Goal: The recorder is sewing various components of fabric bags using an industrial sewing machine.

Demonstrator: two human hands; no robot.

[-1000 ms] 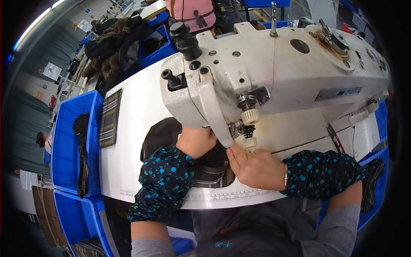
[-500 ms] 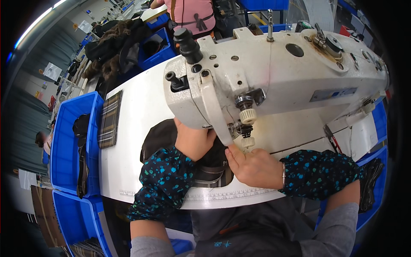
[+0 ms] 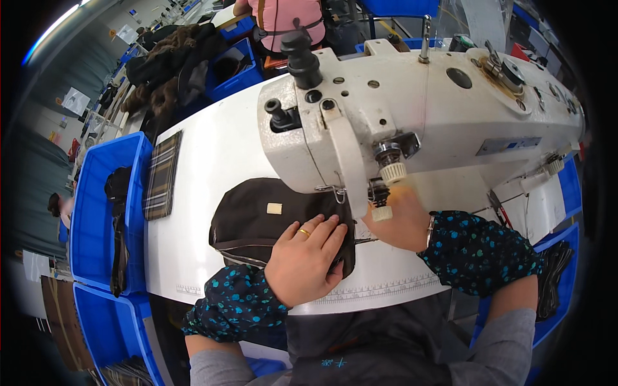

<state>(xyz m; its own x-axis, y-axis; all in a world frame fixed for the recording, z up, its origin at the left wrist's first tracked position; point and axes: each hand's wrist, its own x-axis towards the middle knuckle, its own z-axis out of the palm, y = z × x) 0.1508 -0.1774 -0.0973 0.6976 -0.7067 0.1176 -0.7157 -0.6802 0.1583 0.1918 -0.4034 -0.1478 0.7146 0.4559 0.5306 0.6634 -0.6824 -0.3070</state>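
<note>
Found a dark fabric piece (image 3: 270,226) lying flat on the white table (image 3: 199,174), just left of and partly beneath the sewing machine (image 3: 412,109); noted a small pale patch (image 3: 274,208) and a curved zipper (image 3: 243,258) on it. Observed the left hand (image 3: 308,264) palm down on the fabric, fingers extended and slightly spread, gripping nothing visible. Saw the right hand (image 3: 402,219) close behind the machine's head; could not tell the state of its fingers, hidden there. Judged advisable: light, even pressure from the flat palm, zipper kept clear of folds, edge held straight, fingertips away from the needle area. Recorded plaid pieces (image 3: 163,177) at the table's left edge. Checked containers next: found dark strips (image 3: 117,193) in the upper left blue bin (image 3: 137,212), striped cloth (image 3: 132,372) in the lower left bin (image 3: 90,309), and dark folded cloth (image 3: 553,276) in the right-hand bin (image 3: 574,244).
</note>
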